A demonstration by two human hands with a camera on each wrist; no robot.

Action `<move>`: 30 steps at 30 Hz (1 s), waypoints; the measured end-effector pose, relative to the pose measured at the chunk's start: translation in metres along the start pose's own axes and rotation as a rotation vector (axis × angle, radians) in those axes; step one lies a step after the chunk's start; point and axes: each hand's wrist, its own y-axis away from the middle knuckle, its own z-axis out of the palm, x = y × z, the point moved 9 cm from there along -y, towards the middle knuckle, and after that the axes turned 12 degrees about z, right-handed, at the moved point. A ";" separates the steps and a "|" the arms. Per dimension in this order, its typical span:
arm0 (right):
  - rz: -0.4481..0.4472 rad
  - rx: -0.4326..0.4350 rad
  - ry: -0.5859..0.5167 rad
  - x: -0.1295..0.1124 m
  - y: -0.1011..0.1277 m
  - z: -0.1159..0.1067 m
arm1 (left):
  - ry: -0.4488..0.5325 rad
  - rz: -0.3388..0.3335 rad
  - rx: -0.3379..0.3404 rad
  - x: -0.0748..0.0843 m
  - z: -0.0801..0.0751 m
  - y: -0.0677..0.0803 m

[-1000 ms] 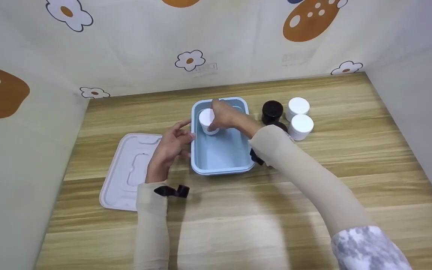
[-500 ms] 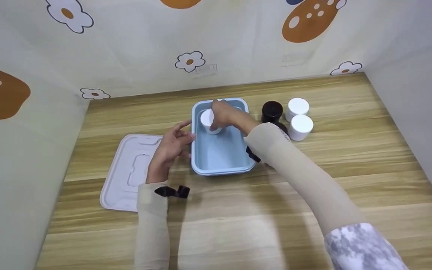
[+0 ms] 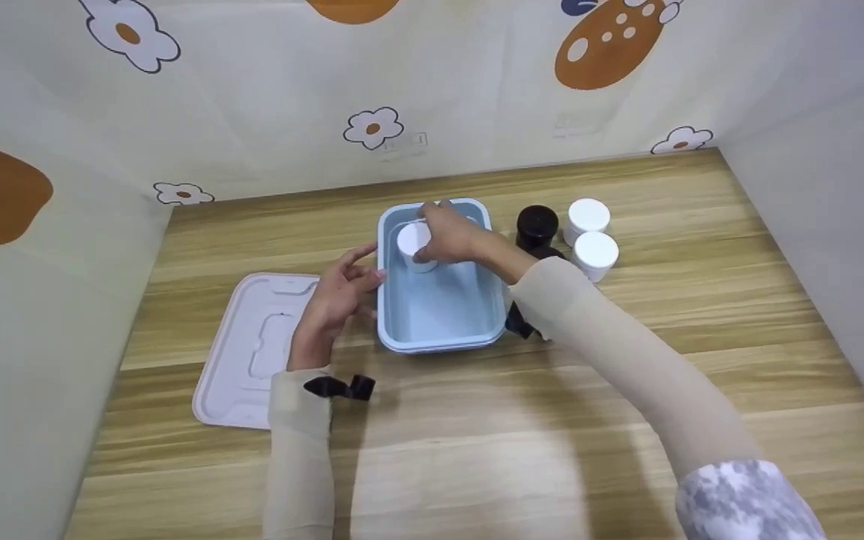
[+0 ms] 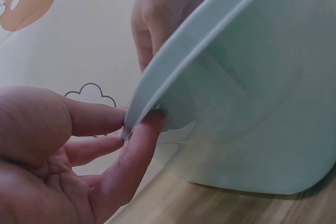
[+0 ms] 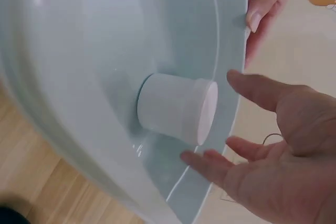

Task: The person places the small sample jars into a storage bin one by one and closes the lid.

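A light blue plastic storage bin [image 3: 439, 322] stands on the table. Inside it, near the far left corner, a white lidded jar [image 3: 412, 238] stands upright on the bottom. My right hand [image 3: 453, 234] reaches into the bin over the jar. In the right wrist view the fingers [image 5: 207, 169] are spread and apart from the jar [image 5: 170, 106]. My left hand [image 3: 334, 300] is at the bin's left side. The left wrist view shows its thumb and fingers pinching the bin's rim [image 4: 173, 61].
A pale lid [image 3: 252, 352] lies left of the bin, partly under the left forearm. Right of the bin stand two white jars [image 3: 595, 253] and a black jar [image 3: 537, 225]; another black jar [image 3: 550, 253] is mostly hidden by the right sleeve. A patterned curtain [image 3: 274, 97] hangs behind the table.
The jar has shifted very slightly to the right in the bin. My right hand's fingers have loosened around it. The left hand keeps its place at the rim.
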 end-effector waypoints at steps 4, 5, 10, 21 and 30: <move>-0.021 0.068 -0.090 -0.002 0.011 -0.011 | -0.014 0.003 0.000 0.001 -0.001 0.000; -0.034 0.083 -0.111 -0.003 0.014 -0.014 | -0.013 0.004 0.000 0.001 -0.001 0.001; -0.097 0.112 -0.202 -0.002 0.030 -0.024 | -0.007 0.001 0.006 0.001 -0.002 0.001; -0.195 0.100 -0.486 0.040 0.073 -0.043 | 0.016 0.015 0.008 0.000 0.002 0.001; -0.254 0.209 -0.658 0.092 0.093 -0.077 | 0.029 0.040 0.004 0.003 0.001 0.001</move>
